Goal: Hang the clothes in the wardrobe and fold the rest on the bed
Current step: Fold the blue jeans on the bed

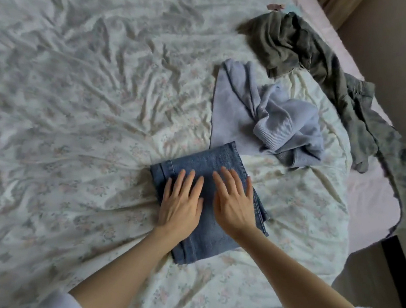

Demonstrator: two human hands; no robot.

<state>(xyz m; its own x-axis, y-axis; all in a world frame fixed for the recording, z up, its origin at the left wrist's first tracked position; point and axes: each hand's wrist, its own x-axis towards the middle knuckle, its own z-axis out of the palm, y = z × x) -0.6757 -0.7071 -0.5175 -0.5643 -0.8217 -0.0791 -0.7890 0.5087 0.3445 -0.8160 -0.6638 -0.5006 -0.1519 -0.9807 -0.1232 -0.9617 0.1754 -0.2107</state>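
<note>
on the bed, jeans folded and pressed flat

at the bottom of the frame, two bare forearms reach up from white sleeves toward the centre, where both hands lie on the folded jeans (208,204). the jeans sit just below the middle of the frame as a compact blue rectangle on the floral bedsheet (75,129).

risk first. the fold looks thick, several layers of denim, so i judge it could spring open or slide once the pressure lifts, most likely if the hands come off unevenly or drag sideways. the sheet beneath is heavily creased and soft, so the stack may tilt on it. the far corner of the jeans touches the lilac top, and pulling that garment next could tug the fold out of shape.

hand pose. the left hand (182,201) rests palm down on the left half of the jeans, fingers straight and slightly spread, pointing to the upper part of the frame. the right hand (234,204) lies beside it on the right half, also flat, fingers fanned. neither grasps anything; both are released and simply pressing the cloth.

farther up, right of centre, the lilac ribbed top (270,118) lies crumpled and unfolded. beyond it, at the upper right, an olive grey garment (306,52) sprawls toward the bed's edge, partly over the pink undersheet (371,202). the wardrobe is not in view.
</note>
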